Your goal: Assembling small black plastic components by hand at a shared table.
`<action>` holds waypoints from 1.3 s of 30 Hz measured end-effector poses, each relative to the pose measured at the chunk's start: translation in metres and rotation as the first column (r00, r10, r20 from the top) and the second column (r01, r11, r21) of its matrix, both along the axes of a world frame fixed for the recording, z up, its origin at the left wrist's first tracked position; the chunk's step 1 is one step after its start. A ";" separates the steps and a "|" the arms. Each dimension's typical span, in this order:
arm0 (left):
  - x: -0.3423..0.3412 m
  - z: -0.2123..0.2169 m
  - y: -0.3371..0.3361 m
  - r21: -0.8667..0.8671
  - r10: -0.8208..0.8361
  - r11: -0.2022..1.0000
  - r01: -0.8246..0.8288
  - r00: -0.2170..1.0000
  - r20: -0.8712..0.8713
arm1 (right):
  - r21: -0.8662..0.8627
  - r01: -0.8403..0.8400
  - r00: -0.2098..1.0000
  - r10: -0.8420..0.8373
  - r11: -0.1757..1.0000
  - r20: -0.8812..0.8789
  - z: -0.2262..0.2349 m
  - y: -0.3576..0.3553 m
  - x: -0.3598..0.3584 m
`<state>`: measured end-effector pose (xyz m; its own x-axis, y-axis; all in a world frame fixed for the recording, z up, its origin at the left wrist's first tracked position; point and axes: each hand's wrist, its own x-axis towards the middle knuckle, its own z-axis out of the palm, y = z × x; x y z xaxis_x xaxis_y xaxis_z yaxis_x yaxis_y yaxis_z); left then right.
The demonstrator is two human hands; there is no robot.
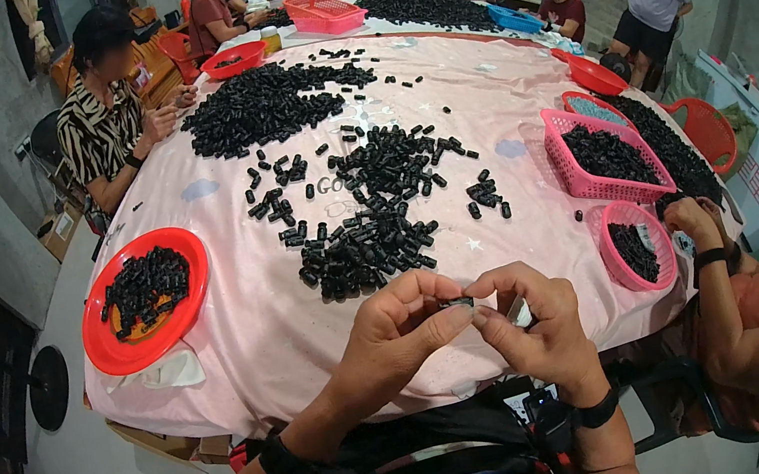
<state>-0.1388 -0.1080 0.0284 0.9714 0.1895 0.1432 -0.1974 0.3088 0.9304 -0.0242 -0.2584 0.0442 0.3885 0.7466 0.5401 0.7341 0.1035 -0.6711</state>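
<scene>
Between the fingertips of both hands sits a small black cylindrical piece [455,302], mostly covered by the fingers. My left hand [405,322] pinches it from one side with thumb and forefinger. From the other side my right hand [534,316] closes on it, thumb and forefinger meeting the left fingertips. Just beyond my hands lies a loose heap of black cylindrical pieces [367,249] on a pink patterned cloth [249,361]. A few similar pieces [486,194] lie apart to the right of the heap.
A red plate [197,305] of black pieces stands at the left. Pink baskets [558,167] of pieces stand at the right, near a co-worker's hand [692,222]. A larger black pile [255,107] lies farther back, beside another seated person [109,112]. More people sit around the far table.
</scene>
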 end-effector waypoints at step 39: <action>0.003 -0.014 0.003 -0.100 -0.021 0.995 0.030 0.996 0.087 | 0.126 0.034 0.931 -0.077 0.991 0.356 -0.007 0.000 -0.004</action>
